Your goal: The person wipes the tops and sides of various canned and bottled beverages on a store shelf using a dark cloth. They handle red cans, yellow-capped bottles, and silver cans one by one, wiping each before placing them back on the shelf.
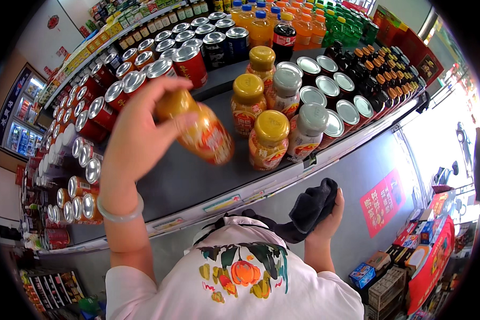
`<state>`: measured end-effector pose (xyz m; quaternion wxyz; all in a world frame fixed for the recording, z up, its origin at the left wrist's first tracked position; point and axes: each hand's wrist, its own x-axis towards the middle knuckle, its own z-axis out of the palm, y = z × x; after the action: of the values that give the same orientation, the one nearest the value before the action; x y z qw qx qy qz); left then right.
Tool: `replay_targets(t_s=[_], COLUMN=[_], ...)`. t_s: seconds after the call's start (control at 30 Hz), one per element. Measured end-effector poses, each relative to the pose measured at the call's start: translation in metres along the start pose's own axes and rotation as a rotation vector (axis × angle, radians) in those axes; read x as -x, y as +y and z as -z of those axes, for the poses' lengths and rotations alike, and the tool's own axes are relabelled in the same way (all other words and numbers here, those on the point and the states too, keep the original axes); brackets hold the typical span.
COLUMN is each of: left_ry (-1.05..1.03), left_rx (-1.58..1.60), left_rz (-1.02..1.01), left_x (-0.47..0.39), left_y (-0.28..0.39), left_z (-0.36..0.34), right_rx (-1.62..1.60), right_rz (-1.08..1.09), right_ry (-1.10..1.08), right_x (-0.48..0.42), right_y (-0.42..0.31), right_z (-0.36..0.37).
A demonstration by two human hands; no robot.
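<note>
My left hand (144, 124) grips a gold-capped bottle (206, 134) by its cap. The bottle is tilted and blurred, held over the dark shelf top (176, 184). To its right stand several similar bottles, among them a gold-capped bottle (269, 140) near the front edge and a silver-capped bottle (307, 132) beside it. Lower right, in front of the shelf edge, my right hand (330, 220) holds a black cloth (314, 206).
Red cans (190, 66) and dark cans (215, 50) stand in rows behind and to the left. Silver-lidded cans (313, 96) and small dark bottles (368, 68) fill the right side. Orange drink bottles (260, 30) and a cola bottle (284, 36) are at the back. Boxes (362, 275) lie lower right.
</note>
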<state>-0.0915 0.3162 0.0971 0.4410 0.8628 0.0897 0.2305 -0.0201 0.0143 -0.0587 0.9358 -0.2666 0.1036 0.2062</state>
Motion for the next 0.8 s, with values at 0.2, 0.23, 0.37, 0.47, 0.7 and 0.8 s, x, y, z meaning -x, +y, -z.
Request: replay_targets(t_s=[0.2,0.23,0.37,0.47,0.7,0.8], left_ry=[0.004,-0.001,-0.128,-0.201,-0.426,-0.422], left_rx=[-0.401,-0.407,-0.338,-0.266,-0.243,-0.285], left_rz=[-0.074,-0.072,-0.15,-0.118,-0.077,-0.079], left_x=[-0.075,-0.087,-0.129,-0.141,-0.152,-0.144], left_y=[-0.006,-0.013,-0.047,-0.051,-0.062,-0.063], left_z=[0.018,0.015,-0.006,-0.015,-0.031,-0.036], right_rx=[0.018,0.033,0.037,0.058,0.002,-0.04], right_rz=[0.007,0.028,0.073,0.134,0.079,0.04], right_ry=[0.014,0.014,0.034,0.05,0.098,0.07], right_x=[0.007,0.008,0.014,0.017,0.022,0.023], right_y=[0.0,0.001,-0.005,-0.009,-0.013,-0.011], right_z=[0.004,0.009,0.016,0.022,0.027,0.022])
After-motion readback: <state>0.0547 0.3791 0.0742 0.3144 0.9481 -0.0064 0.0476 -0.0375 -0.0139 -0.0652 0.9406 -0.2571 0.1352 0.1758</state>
